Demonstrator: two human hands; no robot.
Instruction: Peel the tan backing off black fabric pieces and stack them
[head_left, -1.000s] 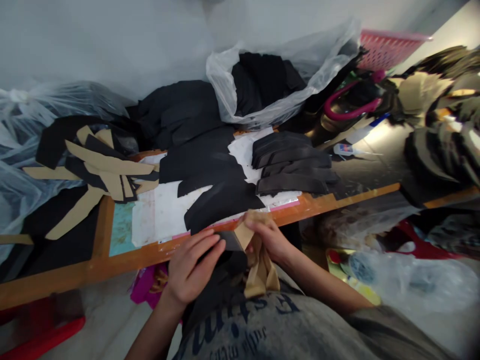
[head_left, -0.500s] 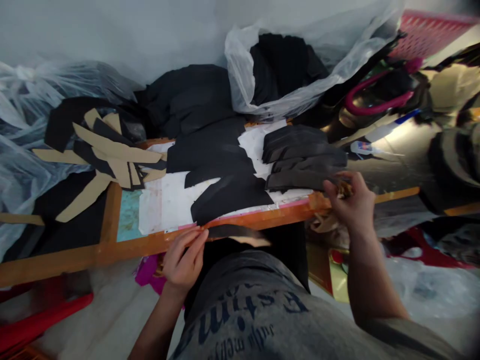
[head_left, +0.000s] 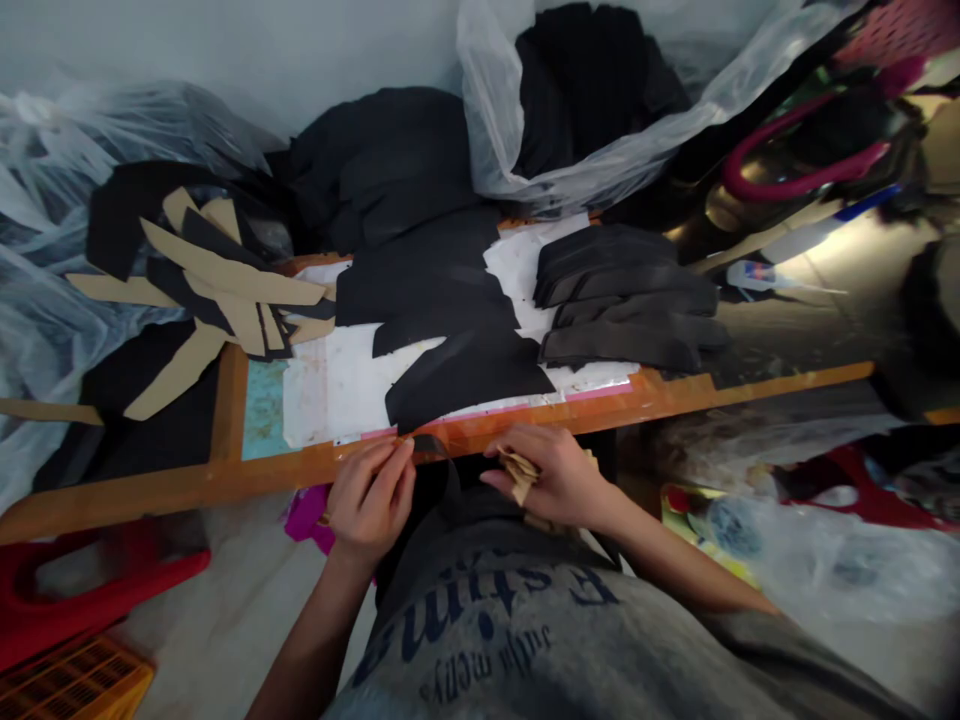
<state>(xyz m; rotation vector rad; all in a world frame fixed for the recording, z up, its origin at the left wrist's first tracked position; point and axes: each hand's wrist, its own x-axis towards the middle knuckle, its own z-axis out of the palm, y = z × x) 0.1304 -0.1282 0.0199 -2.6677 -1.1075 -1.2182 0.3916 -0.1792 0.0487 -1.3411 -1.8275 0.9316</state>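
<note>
Left hand (head_left: 371, 495) pinches dark strip (head_left: 433, 446) by tabletop (head_left: 262, 470) near edge, right hand (head_left: 555, 475) grips crumpled tan wad (head_left: 523, 478) to its right; light pinch, no twisting, probably handles strip best.

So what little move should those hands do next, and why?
Maybe bring the right hand over to steady the dark strip: the left hand pinches one end while the rest bends downward. The right hand, nearby, holds crumpled tan pieces.
</note>
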